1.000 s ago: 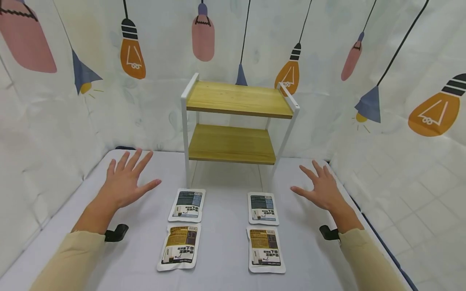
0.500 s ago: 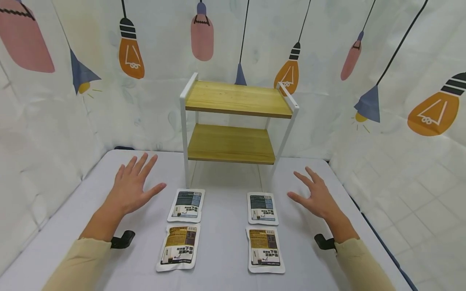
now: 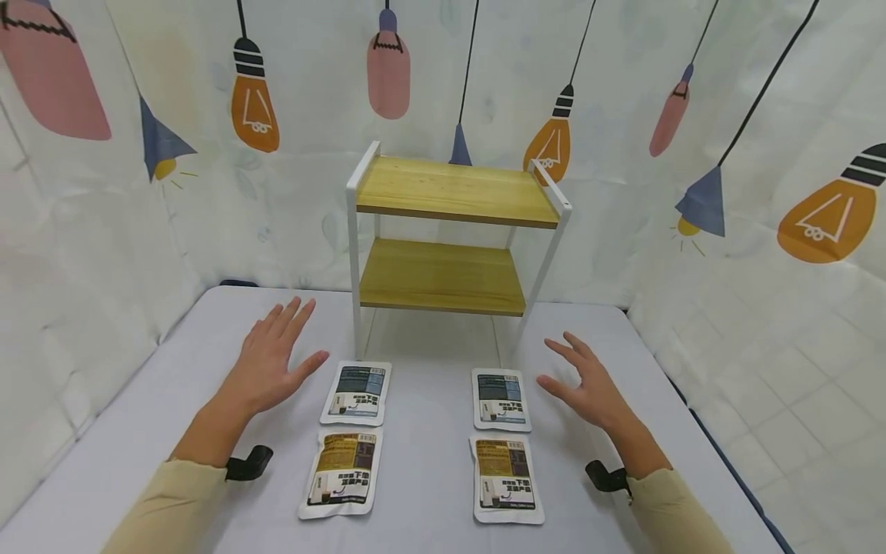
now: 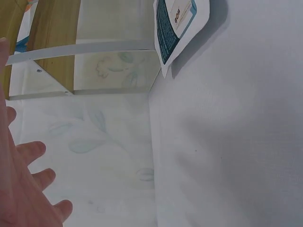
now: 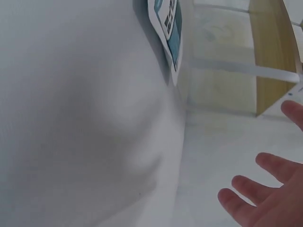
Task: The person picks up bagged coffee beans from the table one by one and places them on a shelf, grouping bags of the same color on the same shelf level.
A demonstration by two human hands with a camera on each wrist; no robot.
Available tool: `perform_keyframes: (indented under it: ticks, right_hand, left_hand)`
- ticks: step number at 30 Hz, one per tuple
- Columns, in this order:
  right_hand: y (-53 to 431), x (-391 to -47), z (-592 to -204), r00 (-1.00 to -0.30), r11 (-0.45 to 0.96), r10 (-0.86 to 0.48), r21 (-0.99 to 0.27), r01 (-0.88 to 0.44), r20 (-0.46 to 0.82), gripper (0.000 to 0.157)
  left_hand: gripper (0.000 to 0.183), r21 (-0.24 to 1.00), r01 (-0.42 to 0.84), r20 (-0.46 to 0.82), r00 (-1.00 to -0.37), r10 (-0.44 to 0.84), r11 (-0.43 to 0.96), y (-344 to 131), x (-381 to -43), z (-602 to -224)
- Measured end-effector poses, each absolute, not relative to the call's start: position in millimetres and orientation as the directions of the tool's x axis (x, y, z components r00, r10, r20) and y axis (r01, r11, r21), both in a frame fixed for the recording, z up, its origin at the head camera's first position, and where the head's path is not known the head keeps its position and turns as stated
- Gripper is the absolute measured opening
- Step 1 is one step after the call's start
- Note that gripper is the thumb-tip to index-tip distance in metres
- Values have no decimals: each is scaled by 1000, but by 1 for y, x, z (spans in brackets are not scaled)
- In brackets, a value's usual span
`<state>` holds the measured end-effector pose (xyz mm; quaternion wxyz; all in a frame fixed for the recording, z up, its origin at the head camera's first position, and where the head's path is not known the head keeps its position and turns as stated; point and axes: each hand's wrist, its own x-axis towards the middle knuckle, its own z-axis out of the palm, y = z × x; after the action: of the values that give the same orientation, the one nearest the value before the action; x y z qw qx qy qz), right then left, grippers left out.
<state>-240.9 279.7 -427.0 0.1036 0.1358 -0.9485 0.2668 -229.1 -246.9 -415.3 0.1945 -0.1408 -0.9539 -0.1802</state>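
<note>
My left hand (image 3: 268, 365) hovers above the table's left side, fingers spread and holding nothing. Closest to it is a white pouch with a blue label (image 3: 356, 393). Below that pouch lies another with a brown-yellow label (image 3: 342, 473). Over on the right, my right hand (image 3: 585, 385) is also raised with its fingers apart and nothing in it. Beside it lies a second blue-labelled pouch (image 3: 501, 400), with a second brown-labelled pouch (image 3: 508, 479) nearer to me. Each wrist view shows one blue-labelled pouch (image 4: 182, 28) at its top edge, apart from the fingers.
A two-tier rack (image 3: 443, 275) with wooden shelves and a white frame stands at the back middle of the white-covered table (image 3: 429, 477). Behind and at both sides hangs a pale curtain (image 3: 304, 192) printed with lamps. Black wrist mounts (image 3: 251, 463) stick out inward from the sleeves.
Both hands have moved inward toward the pouches and a little toward me. The pouches and the rack stay where they were.
</note>
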Motion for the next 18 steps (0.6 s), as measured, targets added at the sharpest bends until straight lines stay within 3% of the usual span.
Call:
perform_keyframes:
  ticks: [11, 18]
  right_hand:
    - [264, -232, -433, -939, 774, -198, -543, -326, 282, 69]
    - [256, -229, -437, -944, 679, -192, -659, -324, 267, 65]
  left_hand:
    - [83, 386, 406, 470, -859, 202, 829, -236, -232, -420]
    - [78, 476, 435, 475, -858, 193, 764, -229, -236, -420]
